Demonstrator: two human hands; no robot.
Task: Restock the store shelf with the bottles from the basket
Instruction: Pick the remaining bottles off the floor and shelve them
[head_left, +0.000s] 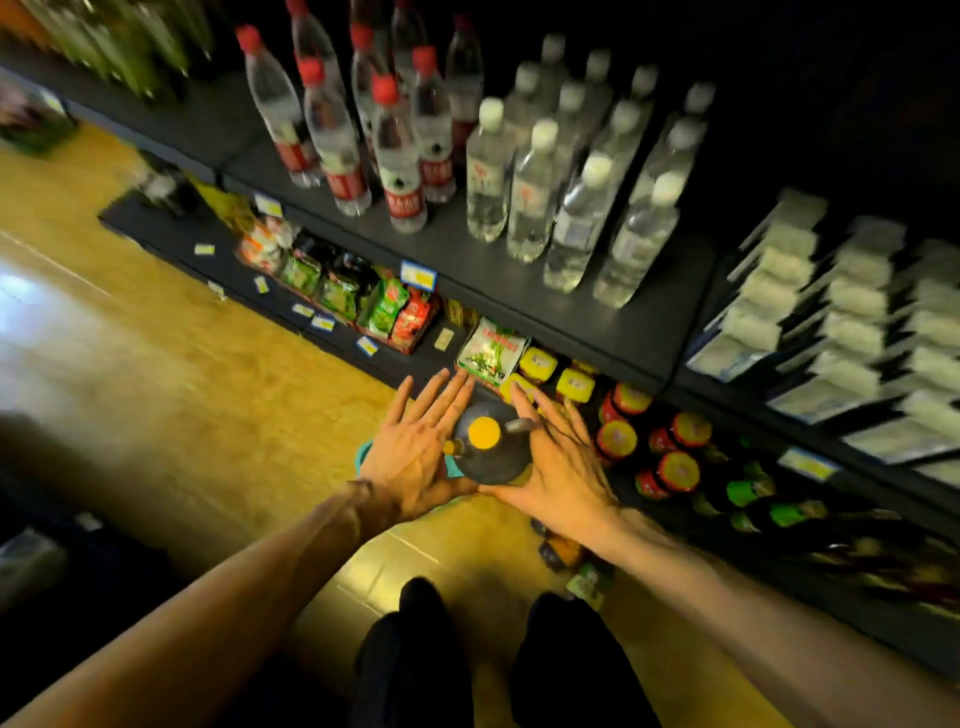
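A large dark bottle (493, 457) with a yellow cap and a side handle is seen from above, low in front of the bottom shelf. My left hand (415, 441) presses flat against its left side and my right hand (556, 462) against its right side, fingers spread, so the bottle is clamped between both palms. Under the bottle a sliver of the teal basket (363, 457) shows; its contents are hidden. Similar dark bottles with yellow and red caps (675, 467) stand on the bottom shelf just to the right.
The black store shelf (571, 312) above carries clear water bottles with red caps (395, 156) and white caps (576, 208). Snack packets (384, 306) fill the lower shelf to the left. White packs (831, 322) sit at right. Yellow floor lies at left; my feet (493, 660) are below.
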